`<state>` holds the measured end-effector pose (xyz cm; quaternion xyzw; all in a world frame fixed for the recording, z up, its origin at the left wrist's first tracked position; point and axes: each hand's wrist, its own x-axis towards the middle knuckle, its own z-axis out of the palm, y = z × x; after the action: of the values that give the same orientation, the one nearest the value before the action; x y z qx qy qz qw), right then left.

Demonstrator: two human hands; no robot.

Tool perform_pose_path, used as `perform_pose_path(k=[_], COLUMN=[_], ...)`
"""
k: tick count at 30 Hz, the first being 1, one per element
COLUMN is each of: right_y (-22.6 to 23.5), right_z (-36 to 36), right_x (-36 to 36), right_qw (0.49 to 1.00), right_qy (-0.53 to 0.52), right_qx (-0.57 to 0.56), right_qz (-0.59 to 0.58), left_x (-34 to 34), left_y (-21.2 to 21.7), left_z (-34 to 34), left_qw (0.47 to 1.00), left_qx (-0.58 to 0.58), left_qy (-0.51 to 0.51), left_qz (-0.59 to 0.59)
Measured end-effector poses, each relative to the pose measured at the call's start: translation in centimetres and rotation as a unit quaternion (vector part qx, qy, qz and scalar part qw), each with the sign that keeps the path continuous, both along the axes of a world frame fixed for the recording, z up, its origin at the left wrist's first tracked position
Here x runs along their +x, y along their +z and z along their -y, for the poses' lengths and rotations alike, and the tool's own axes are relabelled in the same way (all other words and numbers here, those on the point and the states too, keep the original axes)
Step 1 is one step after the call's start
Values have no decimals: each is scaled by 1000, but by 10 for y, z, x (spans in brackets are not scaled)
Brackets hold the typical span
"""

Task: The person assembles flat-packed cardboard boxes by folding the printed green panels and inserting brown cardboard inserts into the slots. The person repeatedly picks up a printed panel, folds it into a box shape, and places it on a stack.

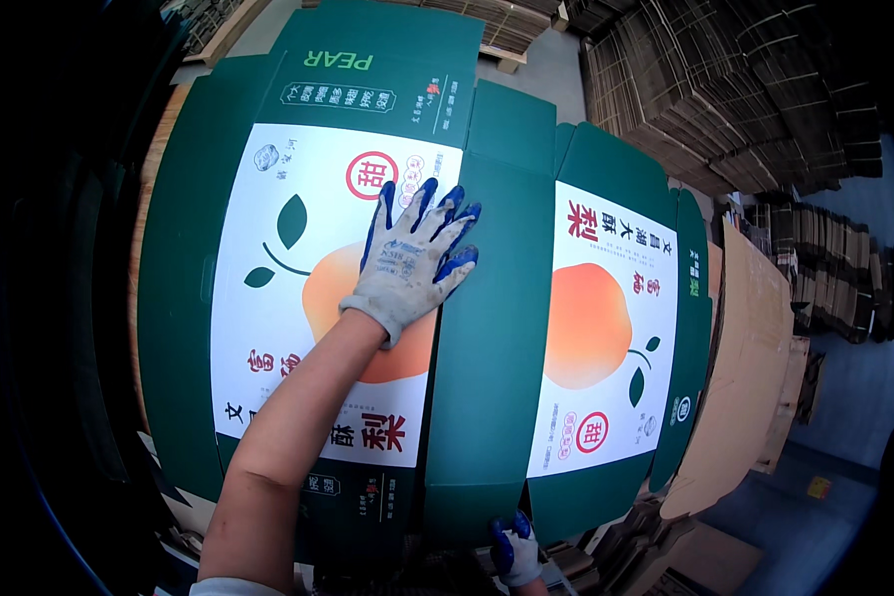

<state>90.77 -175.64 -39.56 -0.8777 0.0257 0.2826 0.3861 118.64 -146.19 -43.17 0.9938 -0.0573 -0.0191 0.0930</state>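
Observation:
A large flattened cardboard box [497, 298], green with white panels and orange pear pictures, lies spread out in front of me. My left hand [412, 258], in a pale glove with blue fingertips, rests flat on its left printed panel, fingers spread. At the near edge of the box, low in the view, is my right hand [517, 556] in a matching glove. Its fingers are curled at that edge, closed on the cardboard; part of its grip is hidden.
Tall bundled stacks of flat cardboard [710, 89] stand at the far right, with another stack [834, 263] below them. A plain brown cardboard sheet [740, 368] lies beside the box's right edge. A wooden pallet [512, 25] shows at the back.

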Motion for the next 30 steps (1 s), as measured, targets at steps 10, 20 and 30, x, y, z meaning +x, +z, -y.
perform_pose_path(k=[10, 20, 30], right_y=[-4, -6, -10], right_z=[10, 15, 6], right_x=[-6, -14, -41], right_qw=[1000, 938, 988], right_qy=[27, 273, -120], right_qx=[-3, -111, 48], right_qz=[11, 183, -81], left_x=[-1, -21, -31], left_y=[5, -16, -16], left_z=[4, 9, 31], left_qw=[1000, 996, 993], left_qx=[9, -26, -47], left_qy=[12, 30, 17], left_qz=[-6, 82, 103])
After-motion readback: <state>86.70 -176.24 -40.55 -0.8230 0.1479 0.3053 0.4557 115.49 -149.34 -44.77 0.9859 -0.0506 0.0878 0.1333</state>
